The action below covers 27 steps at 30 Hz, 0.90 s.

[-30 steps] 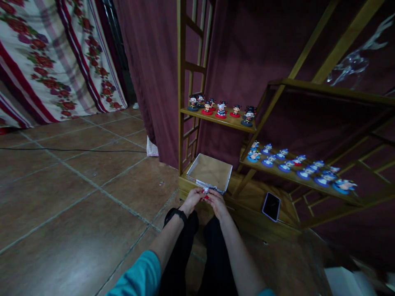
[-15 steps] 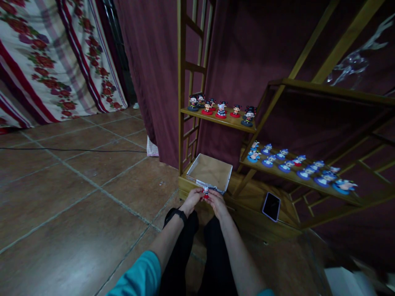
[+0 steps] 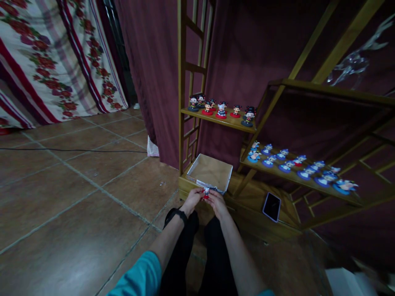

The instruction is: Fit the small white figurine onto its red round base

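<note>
Two hands, mine, meet on one small figurine (image 3: 206, 192) — white at the head, red at the base — which stands upright between my fingertips. My left hand (image 3: 193, 199) pinches it from the left and my right hand (image 3: 216, 200) from the right; both are closed down to about its width, fingers curled, though I cannot tell exactly where each fingertip presses. I have it just in front of the near rim of an open-topped cardboard box (image 3: 212, 169), beyond my knees (image 3: 212, 238). The box rests on a low wooden base (image 3: 253, 192), and farther right on that same base lies a phone (image 3: 272, 206) with a dark screen and a pale purple edge. Above the box, an upper shelf (image 3: 231, 121) bears red-based and dark-based figures (image 3: 249, 116); to the right, a lower shelf (image 3: 274, 173) bears mostly blue ones. A black band (image 3: 182, 216) circles my left wrist.
</note>
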Each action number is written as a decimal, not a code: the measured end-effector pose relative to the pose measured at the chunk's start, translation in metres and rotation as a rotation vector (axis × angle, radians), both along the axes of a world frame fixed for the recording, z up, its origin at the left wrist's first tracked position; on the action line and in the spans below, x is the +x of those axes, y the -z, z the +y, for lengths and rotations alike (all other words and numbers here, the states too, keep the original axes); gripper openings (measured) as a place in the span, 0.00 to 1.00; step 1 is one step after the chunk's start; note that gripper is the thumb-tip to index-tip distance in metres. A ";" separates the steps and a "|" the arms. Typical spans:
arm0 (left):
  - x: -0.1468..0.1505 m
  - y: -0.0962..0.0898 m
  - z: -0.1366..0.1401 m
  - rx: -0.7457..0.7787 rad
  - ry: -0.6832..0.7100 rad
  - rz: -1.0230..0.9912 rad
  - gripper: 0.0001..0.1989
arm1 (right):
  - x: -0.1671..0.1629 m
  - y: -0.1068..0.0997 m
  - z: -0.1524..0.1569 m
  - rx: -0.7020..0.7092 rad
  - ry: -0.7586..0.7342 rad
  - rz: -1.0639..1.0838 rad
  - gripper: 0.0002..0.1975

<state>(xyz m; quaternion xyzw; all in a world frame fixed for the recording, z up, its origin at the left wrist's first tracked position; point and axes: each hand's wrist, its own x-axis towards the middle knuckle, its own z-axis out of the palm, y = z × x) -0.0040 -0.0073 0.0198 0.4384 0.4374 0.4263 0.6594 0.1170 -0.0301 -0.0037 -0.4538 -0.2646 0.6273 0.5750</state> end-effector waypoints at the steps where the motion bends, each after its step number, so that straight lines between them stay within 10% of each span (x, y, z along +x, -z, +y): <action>1: 0.000 0.000 0.000 -0.002 -0.010 -0.001 0.11 | 0.000 0.001 0.000 0.000 -0.006 0.000 0.13; 12: 0.006 0.011 0.002 0.137 -0.081 0.086 0.14 | -0.001 -0.009 -0.004 0.018 -0.039 -0.015 0.13; 27: 0.007 -0.006 -0.025 0.648 0.030 0.936 0.16 | 0.000 -0.010 -0.005 0.027 0.012 -0.048 0.18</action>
